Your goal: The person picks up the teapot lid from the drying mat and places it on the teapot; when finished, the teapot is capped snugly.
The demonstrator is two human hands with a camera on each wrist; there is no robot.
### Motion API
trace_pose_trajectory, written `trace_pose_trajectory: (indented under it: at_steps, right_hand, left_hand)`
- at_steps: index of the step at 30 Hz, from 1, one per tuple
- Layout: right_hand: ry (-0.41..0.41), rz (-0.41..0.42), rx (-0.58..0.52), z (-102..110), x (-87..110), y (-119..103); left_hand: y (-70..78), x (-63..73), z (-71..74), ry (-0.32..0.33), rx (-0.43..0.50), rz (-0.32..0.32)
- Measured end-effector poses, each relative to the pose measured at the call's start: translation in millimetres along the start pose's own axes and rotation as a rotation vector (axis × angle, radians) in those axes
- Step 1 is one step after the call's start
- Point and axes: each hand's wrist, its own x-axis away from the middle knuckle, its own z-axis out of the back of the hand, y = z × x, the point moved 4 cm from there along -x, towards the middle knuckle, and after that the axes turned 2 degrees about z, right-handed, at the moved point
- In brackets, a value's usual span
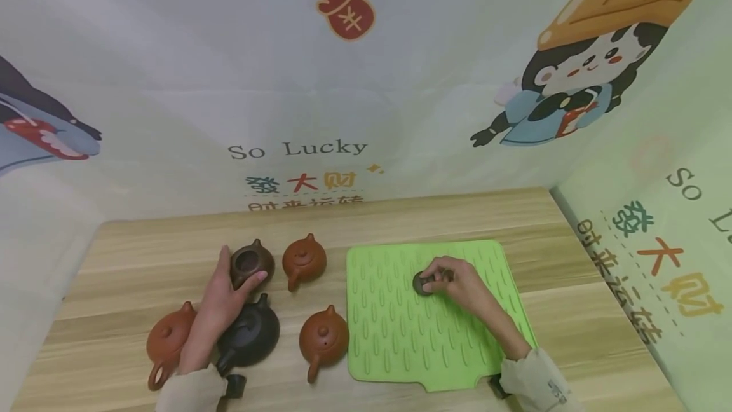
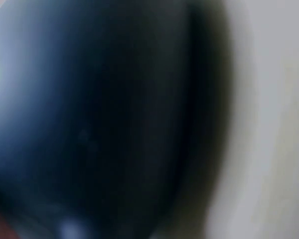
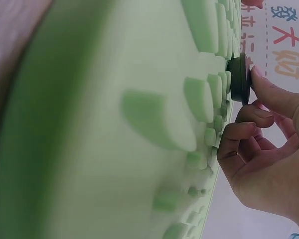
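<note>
A lidless dark brown teapot [image 1: 264, 259] stands on the left of the table, its round mouth exposed. My left hand [image 1: 222, 294] grips it, thumb on the near right side and fingers along the left. Over the green mat, my right hand [image 1: 459, 280] pinches a small dark teapot lid [image 1: 420, 283] between thumb and fingertips. The right wrist view has the lid [image 3: 238, 79] on edge, at the mat's raised ridges. Just below the left hand sits a black teapot [image 1: 257, 336], partly behind the forearm. A blurred dark rounded surface [image 2: 99, 119] fills most of the left wrist view.
Reddish-brown lidded teapots stand around: one [image 1: 305, 260] right of the brown teapot, one [image 1: 323, 339] against the mat's left edge, one [image 1: 168, 336] beside the left forearm. The ridged green mat [image 1: 394, 336] lies on the wooden table [image 1: 572, 310]. Printed cloth [image 1: 297, 100] hangs behind.
</note>
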Motion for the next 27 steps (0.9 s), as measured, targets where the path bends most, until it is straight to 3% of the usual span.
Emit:
trace_pose_trajectory:
  at_steps: [17,23,27]
  right_hand:
    - [0.027,0.013,0.021,-1.9,1.2,-0.8]
    - [0.05,0.081,0.06,-1.6,0.7,-7.7]
    - [0.063,0.13,0.074,-1.0,-4.0,-17.9]
  left_hand:
    - [0.0,1.1,-1.6,0.011,0.002,-0.026]
    - [-0.9,0.6,-1.4,0.002,-0.005,-0.024]
    - [-7.6,-2.6,-1.7,0.047,0.016,-0.058]
